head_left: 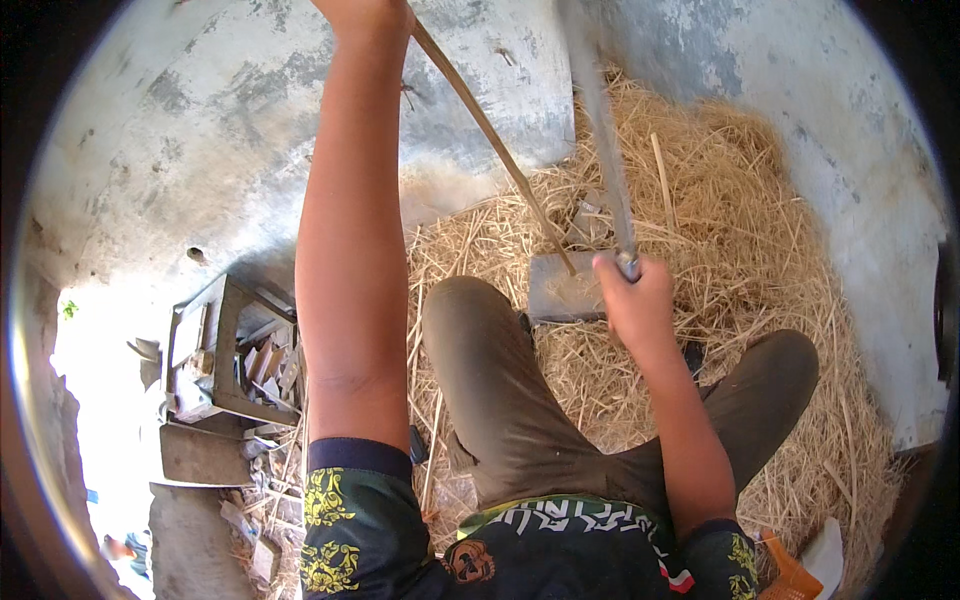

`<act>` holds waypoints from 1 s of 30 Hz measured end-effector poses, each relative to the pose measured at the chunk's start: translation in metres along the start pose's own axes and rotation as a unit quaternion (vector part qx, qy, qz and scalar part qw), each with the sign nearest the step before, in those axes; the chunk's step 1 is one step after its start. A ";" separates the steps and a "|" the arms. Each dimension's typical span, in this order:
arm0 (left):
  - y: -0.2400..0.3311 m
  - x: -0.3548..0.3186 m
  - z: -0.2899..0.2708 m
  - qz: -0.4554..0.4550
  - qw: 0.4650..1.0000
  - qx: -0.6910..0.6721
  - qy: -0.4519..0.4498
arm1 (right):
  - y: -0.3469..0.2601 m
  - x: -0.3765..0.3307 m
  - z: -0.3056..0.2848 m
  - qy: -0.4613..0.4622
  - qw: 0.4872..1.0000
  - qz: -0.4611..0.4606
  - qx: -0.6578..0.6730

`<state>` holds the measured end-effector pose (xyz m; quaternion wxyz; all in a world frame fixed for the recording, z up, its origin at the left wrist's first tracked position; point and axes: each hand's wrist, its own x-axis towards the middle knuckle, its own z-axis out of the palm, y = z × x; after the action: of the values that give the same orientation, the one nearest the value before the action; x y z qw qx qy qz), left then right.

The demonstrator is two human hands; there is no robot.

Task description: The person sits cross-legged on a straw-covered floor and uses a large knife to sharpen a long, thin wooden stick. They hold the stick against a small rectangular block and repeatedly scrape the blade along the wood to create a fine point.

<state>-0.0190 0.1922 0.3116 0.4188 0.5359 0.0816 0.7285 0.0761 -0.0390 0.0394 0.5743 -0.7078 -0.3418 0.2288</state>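
My left hand [365, 12] is raised at the top edge, its fingers mostly out of the picture, and grips the upper part of a long thin stick [487, 130]. That stick slants down to the right, its lower end resting on a grey block [560, 287] between my knees. Closed around a handle, my right hand [642, 300] is beside the block and holds a long machete-like blade [606, 150] that points up, blurred along its length. Blade and stick are apart.
Straw-like shavings [740, 190] cover the floor around my bent legs [510, 380]. A loose pale strip [662, 180] lies on them beyond the block. Worn walls [220, 120] stand ahead and at the right. At the left is a wooden frame [235, 350] with odds and ends inside.
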 end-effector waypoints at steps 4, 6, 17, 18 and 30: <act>-0.002 -0.008 0.013 0.019 0.998 0.042 0.043 | 0.026 0.005 0.022 0.091 0.992 -0.040 0.082; -0.003 -0.009 0.026 0.007 1.000 0.026 0.012 | 0.110 0.008 0.039 0.071 0.994 -0.032 -0.076; -0.017 -0.003 0.056 0.063 0.996 0.056 0.008 | 0.020 0.012 -0.004 0.034 0.999 -0.002 0.007; -0.019 -0.004 0.056 0.068 0.996 0.059 0.007 | 0.013 0.013 -0.001 0.041 0.996 -0.018 0.074; -0.020 0.003 0.058 0.067 0.986 0.153 0.026 | 0.119 0.004 0.013 -0.063 0.970 0.126 -0.199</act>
<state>0.0406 0.1878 0.3270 0.2801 0.5787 0.1669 0.7475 0.0960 -0.0401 -0.0791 0.3661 -0.8294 -0.3237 0.2707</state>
